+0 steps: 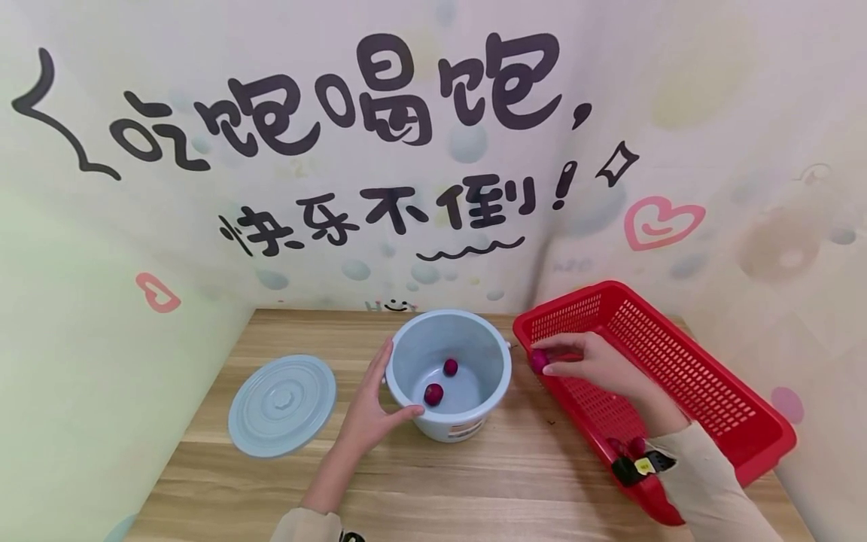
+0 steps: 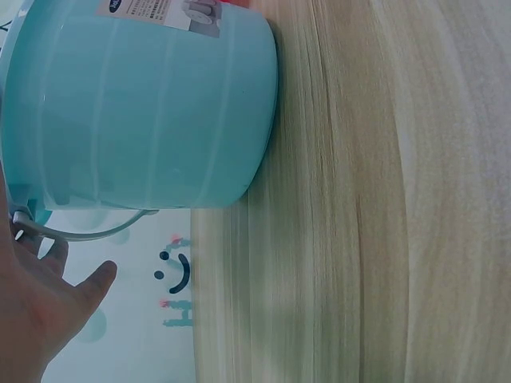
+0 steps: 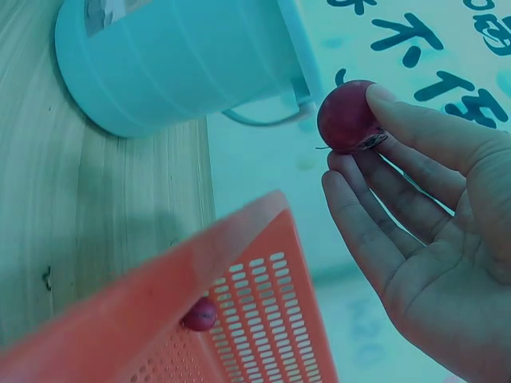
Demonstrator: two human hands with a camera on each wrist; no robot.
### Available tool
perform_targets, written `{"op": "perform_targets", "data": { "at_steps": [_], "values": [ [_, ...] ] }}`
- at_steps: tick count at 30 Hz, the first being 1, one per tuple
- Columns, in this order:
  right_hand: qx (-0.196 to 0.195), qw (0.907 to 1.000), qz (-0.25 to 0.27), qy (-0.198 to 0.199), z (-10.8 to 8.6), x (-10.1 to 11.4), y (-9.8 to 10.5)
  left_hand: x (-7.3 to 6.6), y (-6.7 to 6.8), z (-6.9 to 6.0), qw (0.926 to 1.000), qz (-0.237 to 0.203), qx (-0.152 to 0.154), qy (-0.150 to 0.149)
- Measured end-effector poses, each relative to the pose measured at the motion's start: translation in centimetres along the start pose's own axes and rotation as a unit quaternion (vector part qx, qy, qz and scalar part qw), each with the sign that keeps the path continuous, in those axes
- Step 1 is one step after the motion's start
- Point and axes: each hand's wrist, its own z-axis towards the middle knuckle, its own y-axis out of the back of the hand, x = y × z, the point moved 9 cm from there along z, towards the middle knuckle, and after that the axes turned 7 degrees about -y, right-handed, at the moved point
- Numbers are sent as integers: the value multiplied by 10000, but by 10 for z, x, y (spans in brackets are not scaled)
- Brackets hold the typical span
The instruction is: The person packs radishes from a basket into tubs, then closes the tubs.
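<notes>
A light-blue bucket (image 1: 450,429) stands upright on the wooden table with two small dark-red radishes inside, one nearer the front (image 1: 433,394) and one farther back (image 1: 450,366). Spread along its left side, my left hand (image 1: 372,410) touches the rim, thumb toward the front. Its fingers look mostly straight beside the bucket's handle (image 2: 88,234) in the left wrist view. Between thumb and fingertips, my right hand (image 1: 596,366) pinches another radish (image 3: 350,116) above the left edge of the red basket (image 1: 704,376). A radish (image 3: 200,314) lies in that basket; others (image 1: 635,447) show partly behind my right wrist.
To the bucket's left lies a round light-blue lid (image 1: 284,405) with a small central knob. The slotted basket sits at an angle on the right, its long wall facing the bucket. A wall (image 1: 433,226) with black lettering rises behind the table.
</notes>
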Motion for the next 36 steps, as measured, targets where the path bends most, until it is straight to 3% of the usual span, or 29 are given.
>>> {"op": "perform_targets", "data": {
  "at_steps": [26,36],
  "values": [
    [426,9963,652,367,18,38,-26,0,1,0,10000,1,-16,-33],
    [202,9945,957,375,20,43,-29,2,0,0,10000,12,-3,-53]
  ]
}}
